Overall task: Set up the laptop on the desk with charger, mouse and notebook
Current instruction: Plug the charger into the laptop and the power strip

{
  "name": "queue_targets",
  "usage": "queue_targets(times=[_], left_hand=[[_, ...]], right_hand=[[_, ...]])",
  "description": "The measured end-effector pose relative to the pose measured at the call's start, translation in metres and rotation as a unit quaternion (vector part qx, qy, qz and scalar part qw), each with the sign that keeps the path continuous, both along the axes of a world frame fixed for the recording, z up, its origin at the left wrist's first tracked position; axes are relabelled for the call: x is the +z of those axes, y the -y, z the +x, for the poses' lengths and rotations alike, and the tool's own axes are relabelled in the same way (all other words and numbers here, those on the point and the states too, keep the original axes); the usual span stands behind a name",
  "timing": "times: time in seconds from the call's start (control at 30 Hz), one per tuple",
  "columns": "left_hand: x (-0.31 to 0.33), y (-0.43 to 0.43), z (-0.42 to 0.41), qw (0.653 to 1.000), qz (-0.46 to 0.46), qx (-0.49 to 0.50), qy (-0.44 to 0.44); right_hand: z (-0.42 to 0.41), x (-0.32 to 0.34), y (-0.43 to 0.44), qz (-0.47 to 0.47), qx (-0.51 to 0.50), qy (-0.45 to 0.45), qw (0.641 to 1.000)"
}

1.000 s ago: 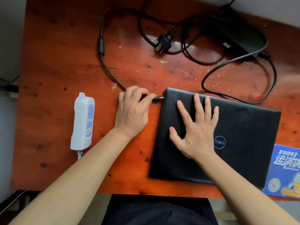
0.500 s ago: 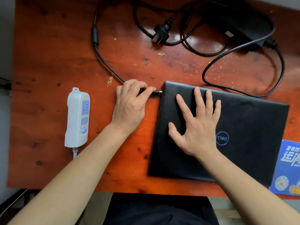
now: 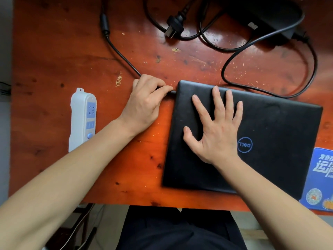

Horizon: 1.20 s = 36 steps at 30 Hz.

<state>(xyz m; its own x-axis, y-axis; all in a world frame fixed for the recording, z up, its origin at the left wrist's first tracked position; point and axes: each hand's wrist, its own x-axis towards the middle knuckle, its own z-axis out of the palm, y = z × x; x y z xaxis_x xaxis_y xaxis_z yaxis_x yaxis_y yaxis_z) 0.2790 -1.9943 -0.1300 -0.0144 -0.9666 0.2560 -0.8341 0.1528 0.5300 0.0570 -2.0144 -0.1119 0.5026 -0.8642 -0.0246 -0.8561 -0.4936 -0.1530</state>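
Observation:
A closed black laptop (image 3: 270,134) lies on the red-brown wooden desk (image 3: 54,56), right of centre. My right hand (image 3: 214,127) rests flat on its lid, fingers spread. My left hand (image 3: 144,103) pinches the charger's barrel plug (image 3: 173,91) against the laptop's left edge near the far corner. The charger cable (image 3: 122,56) runs from my fingers to the far side of the desk, where the black power brick (image 3: 270,15) and the loose wall plug (image 3: 173,27) lie among coils. No mouse is in view.
A white power strip (image 3: 82,118) with blue sockets lies at the left, its near end hidden by my left forearm. A blue printed pad or booklet (image 3: 320,179) sits at the right edge. Crumbs dot the desk. The desk's near edge is just above my lap.
The barrel plug has closed in on the laptop's left edge, with less of it showing. The view has shifted slightly; my right hand stays flat on the lid.

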Motion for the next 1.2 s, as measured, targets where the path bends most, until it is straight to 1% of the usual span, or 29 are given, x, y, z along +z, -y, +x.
queue_targets(times=[0.3,0.37,0.47,0.53,0.63,0.77,0.9,1.03,1.2], left_hand=[[-0.001,-0.002,-0.004,1.000,-0.015,0.015,-0.004],[-0.001,-0.004,-0.007,0.999,-0.004,0.050,0.017],[-0.002,-0.008,-0.013,0.990,0.016,0.118,0.073],[-0.002,-0.008,-0.016,0.991,0.010,0.103,0.084],[-0.005,-0.006,-0.012,0.995,-0.014,0.063,0.072],[-0.006,-0.003,-0.007,0.997,-0.016,0.046,0.065],[-0.006,-0.002,-0.011,0.996,0.008,0.056,0.071],[-0.005,-0.001,-0.014,0.993,0.014,0.076,0.087],[-0.005,0.000,-0.015,0.985,0.032,0.127,0.109]], right_hand=[[-0.001,-0.001,0.000,-0.001,0.001,0.003,1.000],[-0.002,-0.002,0.000,-0.004,0.001,0.007,1.000],[-0.003,-0.003,-0.001,-0.003,0.001,0.008,1.000],[-0.004,-0.003,-0.003,-0.002,0.001,0.009,1.000],[-0.002,-0.004,-0.001,-0.001,0.003,0.012,1.000],[-0.001,-0.004,-0.001,-0.002,-0.001,0.014,1.000],[-0.004,-0.005,-0.001,0.003,0.001,0.010,1.000],[-0.005,-0.007,-0.001,0.003,0.005,0.011,1.000],[-0.004,-0.007,-0.002,0.011,0.003,0.013,1.000]])
